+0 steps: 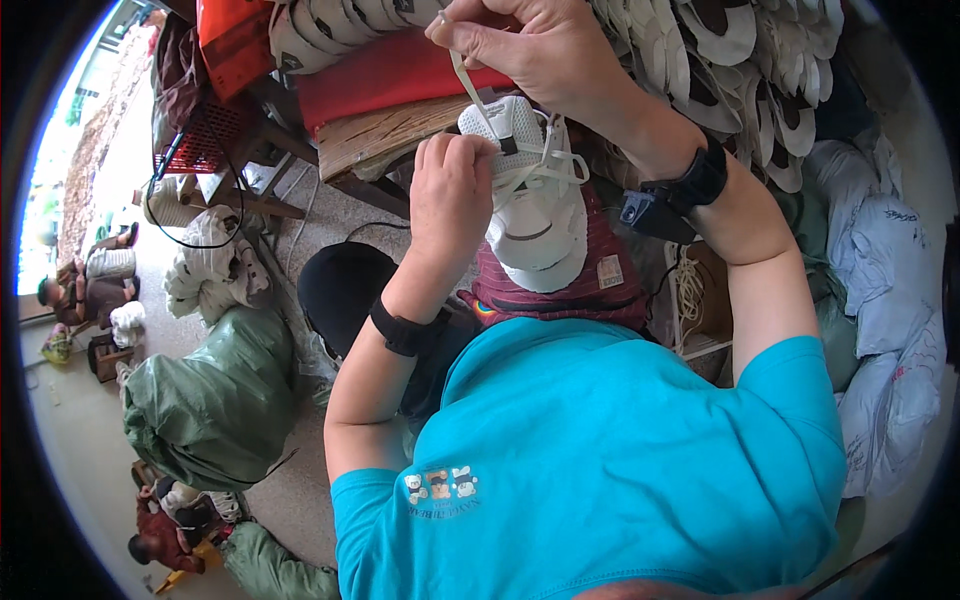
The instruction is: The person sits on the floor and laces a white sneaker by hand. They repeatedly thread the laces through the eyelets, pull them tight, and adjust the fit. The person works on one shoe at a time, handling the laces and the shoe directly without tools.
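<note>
A white sneaker (535,215) rests on the person's lap, on striped maroon cloth (590,285). The left hand (452,195) curls its grip around the shoe's tongue end. Farther off, the right hand (535,50) pinches a white lace (470,85) pulled taut upward. Beyond lie stacked white shoe uppers (720,40), probably unfinished pieces.
</note>
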`<act>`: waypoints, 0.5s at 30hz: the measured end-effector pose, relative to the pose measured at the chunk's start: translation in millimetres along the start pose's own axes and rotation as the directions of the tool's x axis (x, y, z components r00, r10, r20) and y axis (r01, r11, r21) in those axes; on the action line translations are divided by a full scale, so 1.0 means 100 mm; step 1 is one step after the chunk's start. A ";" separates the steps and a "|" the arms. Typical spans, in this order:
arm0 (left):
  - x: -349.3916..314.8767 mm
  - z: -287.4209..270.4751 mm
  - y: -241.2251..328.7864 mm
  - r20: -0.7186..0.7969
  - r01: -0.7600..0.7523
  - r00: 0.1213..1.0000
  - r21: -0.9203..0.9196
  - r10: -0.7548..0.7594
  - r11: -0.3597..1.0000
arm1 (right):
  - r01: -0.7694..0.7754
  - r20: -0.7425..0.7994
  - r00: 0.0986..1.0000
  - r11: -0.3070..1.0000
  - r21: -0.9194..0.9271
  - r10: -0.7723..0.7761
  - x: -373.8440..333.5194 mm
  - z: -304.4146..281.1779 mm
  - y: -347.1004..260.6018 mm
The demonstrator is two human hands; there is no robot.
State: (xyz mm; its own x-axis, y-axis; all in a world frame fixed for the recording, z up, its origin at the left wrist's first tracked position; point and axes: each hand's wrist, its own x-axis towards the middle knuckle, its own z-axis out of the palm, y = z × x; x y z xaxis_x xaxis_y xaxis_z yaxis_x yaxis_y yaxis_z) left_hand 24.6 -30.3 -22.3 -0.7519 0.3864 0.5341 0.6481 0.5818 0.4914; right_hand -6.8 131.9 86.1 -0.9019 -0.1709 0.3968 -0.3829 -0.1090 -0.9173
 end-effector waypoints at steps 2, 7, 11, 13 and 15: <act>0.01 -0.01 0.01 -0.007 -0.026 1.000 0.026 0.026 0.999 | -0.010 -0.002 1.000 0.999 0.043 0.010 0.00 -0.03 0.01; 0.03 0.00 0.00 -0.011 -0.057 0.998 0.041 0.058 0.998 | 0.016 -0.066 0.998 0.995 -0.098 -0.023 0.00 -0.05 -0.07; 0.08 0.11 0.03 -0.025 -0.050 0.998 0.022 0.050 0.999 | -0.017 -0.061 0.998 0.988 -0.155 0.008 -0.03 -0.04 0.10; 0.10 0.15 0.06 -0.034 -0.026 0.999 -0.012 0.026 1.000 | 0.098 -0.077 0.986 0.887 -0.451 -0.148 -0.10 -0.09 0.28; 0.09 0.13 0.08 0.017 0.051 0.999 -0.025 -0.051 0.998 | 0.146 0.023 0.986 0.784 -0.604 -0.165 -0.24 -0.14 0.29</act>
State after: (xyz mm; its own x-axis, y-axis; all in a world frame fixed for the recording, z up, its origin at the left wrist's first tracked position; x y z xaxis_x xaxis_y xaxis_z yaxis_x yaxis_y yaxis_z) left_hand 21.8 -13.4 -22.6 -0.7859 0.3681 0.4969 0.6115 0.5826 0.5355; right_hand 0.9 146.9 49.4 -0.8213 -0.1733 0.5436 -0.5522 0.4812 -0.6809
